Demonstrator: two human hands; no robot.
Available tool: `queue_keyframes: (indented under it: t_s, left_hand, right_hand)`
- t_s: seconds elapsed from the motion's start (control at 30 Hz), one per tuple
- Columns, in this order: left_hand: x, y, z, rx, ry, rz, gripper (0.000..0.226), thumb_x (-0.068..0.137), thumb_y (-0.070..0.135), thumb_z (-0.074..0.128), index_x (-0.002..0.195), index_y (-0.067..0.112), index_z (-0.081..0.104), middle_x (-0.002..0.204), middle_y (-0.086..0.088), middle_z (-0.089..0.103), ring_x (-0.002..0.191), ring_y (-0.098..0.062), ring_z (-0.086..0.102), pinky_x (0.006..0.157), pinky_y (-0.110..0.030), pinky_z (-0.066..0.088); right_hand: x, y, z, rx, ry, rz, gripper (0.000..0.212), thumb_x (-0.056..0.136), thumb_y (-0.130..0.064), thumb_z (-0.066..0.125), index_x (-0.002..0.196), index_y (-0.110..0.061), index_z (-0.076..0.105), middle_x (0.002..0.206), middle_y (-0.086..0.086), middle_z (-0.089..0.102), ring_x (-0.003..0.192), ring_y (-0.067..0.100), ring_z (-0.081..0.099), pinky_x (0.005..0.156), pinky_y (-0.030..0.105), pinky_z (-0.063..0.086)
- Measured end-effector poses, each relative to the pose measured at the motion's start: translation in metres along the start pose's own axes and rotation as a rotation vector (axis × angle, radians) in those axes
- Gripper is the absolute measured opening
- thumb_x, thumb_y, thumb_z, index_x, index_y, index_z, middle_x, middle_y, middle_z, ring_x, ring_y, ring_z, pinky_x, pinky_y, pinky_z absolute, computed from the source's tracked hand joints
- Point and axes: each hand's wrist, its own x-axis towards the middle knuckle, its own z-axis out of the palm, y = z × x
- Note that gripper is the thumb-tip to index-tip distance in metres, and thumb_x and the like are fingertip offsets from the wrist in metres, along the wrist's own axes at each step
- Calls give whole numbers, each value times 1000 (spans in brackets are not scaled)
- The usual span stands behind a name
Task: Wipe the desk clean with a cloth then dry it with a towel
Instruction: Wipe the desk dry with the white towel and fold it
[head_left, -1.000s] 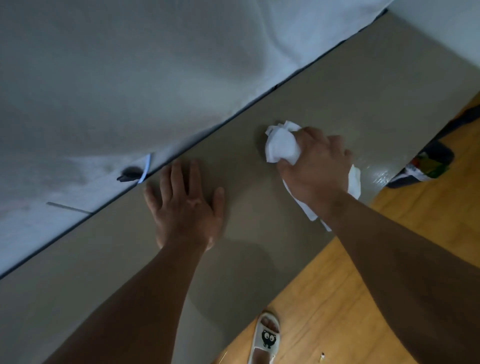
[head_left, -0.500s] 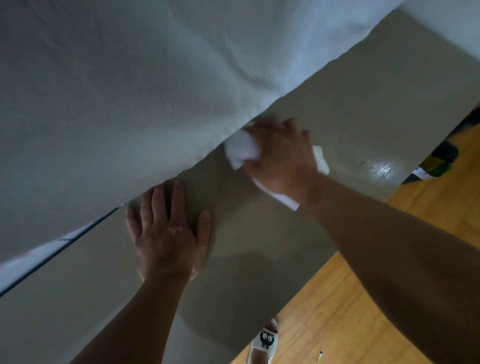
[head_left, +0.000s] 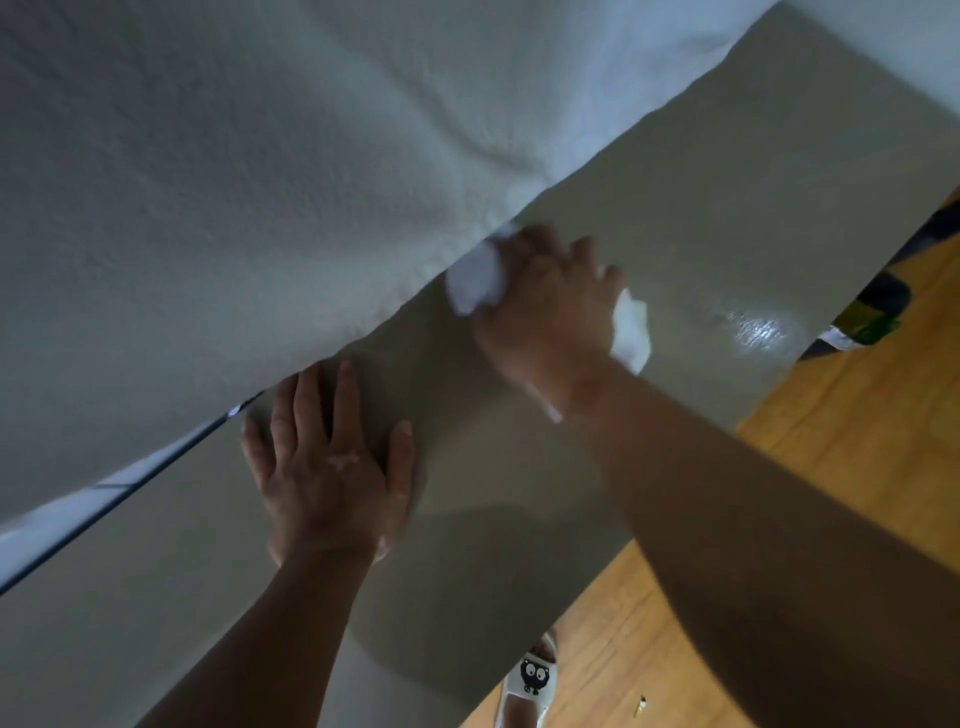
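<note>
Overhead, the head camera looks down on a person leaning over a grey-brown desk. Their right hand has its fingers curled round a crumpled white cloth and presses it onto the desk top. The cloth bulges out on both sides of the hand. It sits right against the hanging edge of a large white textured fabric, which fills the upper left of the view and hides the far part of the desk. Whether that fabric is the towel cannot be told.

The left hand lies palm down on the desk, nearer the person, with fingers straight and spread. It holds nothing and seems to brace the body.

A wet patch gleams on the desk just to the right of the cloth, so the wiping step looks to be under way and drying is not yet begun.

To wipe well, the palm should press the cloth flat and move in overlapping strokes. The fabric will likely need pushing back so the strip beneath it gets wiped. The bracing hand should shift off unwiped ground.

No bucket, basin or other container shows. Beyond the desk edge lie a wooden floor and a white slipper with a cartoon face.
</note>
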Motion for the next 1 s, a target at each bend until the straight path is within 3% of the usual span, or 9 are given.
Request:
queue_keyframes:
  t_s: [0.1,0.2,0.33,0.47,0.63,0.8,1.0]
  left_hand:
    - [0,0,-1,-12,1,5,76,96,60,34,154,13,42,158,-22,37,149,-40,30,121,-62,20]
    - [-1,-1,-1,-12,-1,8,76,96,61,32,154,13,40,160,-21,35,149,-40,29,122,-62,19]
    - [0,-1,-1,-11,-4,9,75,95,61,33,154,14,40,160,-21,35,149,-39,29,121,-62,20]
    - [0,-1,-1,-3,-12,9,76,96,61,32,155,14,38,160,-21,35,150,-40,29,121,-63,21]
    - [0,-1,-1,3,-20,17,77,95,61,31,155,14,38,159,-21,35,149,-40,28,120,-63,20]
    - [0,0,-1,-10,-9,10,76,95,60,32,155,13,39,159,-21,35,149,-40,29,120,-63,20]
    - [1,-1,-2,9,-21,19,76,95,60,32,155,13,37,159,-21,35,148,-40,29,119,-64,22]
  right_hand:
    - [-52,-24,15,25,-51,-253,61,69,-48,61,128,-34,62,134,-4,61,118,36,51,103,57,36]
    - [-50,-10,15,81,-39,-334,57,67,-49,61,121,-35,66,130,-7,65,113,35,55,96,51,39]
    - [4,26,-4,-4,-61,-171,63,76,-57,54,135,-36,58,141,-6,57,123,33,50,97,47,39]
    - [63,65,-23,35,-17,88,57,83,-56,56,134,-30,59,138,7,57,128,42,48,105,57,41]
    - [68,61,-16,48,31,164,52,85,-53,55,132,-31,59,135,6,57,126,42,49,104,57,40]
    - [-19,31,2,-13,95,37,60,78,-56,56,134,-34,59,129,-3,60,111,37,55,89,47,42]
    - [-105,30,13,4,52,-234,61,73,-55,55,129,-32,63,138,-3,59,108,33,56,93,50,42]
